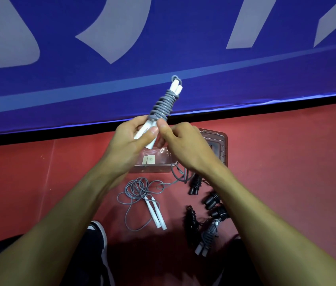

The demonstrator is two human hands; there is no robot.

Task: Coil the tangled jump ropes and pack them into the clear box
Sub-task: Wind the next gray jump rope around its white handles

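A blue banner (183, 48) carries large pale letter shapes, cut off by the top edge and unreadable. No other text, label or number can be read.

Head camera looks steeply down, close over both forearms, onto the red floor (286, 153).
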